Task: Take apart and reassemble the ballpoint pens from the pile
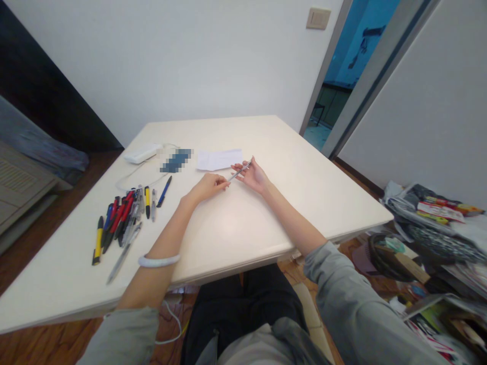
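White tabletop [228,228] lies beneath the left hand [209,186] and right hand [255,178], whose fingertips pinch opposite ends of a pen [239,172], probably light, stiff, slick, best held mid-barrel.

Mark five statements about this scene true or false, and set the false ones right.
1. The left hand holds a pen. True.
2. A bracelet circles the right arm. False: it circles the left arm.
3. White paper lies on the table. True.
4. The pile of pens lies to the right of both hands. False: it lies to their left.
5. A light switch is on the wall. True.
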Demonstrator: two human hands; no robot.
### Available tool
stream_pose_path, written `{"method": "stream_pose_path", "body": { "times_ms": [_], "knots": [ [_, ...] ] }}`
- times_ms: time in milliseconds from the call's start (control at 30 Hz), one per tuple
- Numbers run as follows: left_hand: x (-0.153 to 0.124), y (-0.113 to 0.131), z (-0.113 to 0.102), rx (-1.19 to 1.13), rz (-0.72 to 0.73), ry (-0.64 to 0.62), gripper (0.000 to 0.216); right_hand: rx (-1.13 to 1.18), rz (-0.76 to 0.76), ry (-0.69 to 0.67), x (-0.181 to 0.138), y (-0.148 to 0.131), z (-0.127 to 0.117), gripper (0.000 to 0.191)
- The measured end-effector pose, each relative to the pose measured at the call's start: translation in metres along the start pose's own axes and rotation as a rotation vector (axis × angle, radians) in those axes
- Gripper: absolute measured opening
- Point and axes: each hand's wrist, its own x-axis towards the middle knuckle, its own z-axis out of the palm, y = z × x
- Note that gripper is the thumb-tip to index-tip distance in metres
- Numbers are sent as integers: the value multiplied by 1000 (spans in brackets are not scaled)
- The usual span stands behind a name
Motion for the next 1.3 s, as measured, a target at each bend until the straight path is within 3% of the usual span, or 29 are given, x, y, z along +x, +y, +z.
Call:
{"method": "stream_pose_path", "body": {
  "times_ms": [200,367,600,800,967,1100,1300],
  "knots": [
    [3,1,7,-73,-1,-23,41,160,-43,48,1,5,-3,56],
    [7,-15,7,-129,-58,134,51,169,-63,55,0,1,-6,51],
    [5,-17,2,-1,-122,172,35,211,-51,100,-3,0,-2,48],
    [0,-25,-4,287,-131,261,41,236,-66,107,-5,0,-1,45],
    [-3,-39,4,414,-265,96,54,296,-76,111,-4,1,-5,43],
    [-5,-42,8,454,-267,-72,54,269,-91,73,-3,1,-8,43],
    [-7,-34,6,472,-185,-30,46,272,-71,57,-2,2,-4,48]
  ]
}}
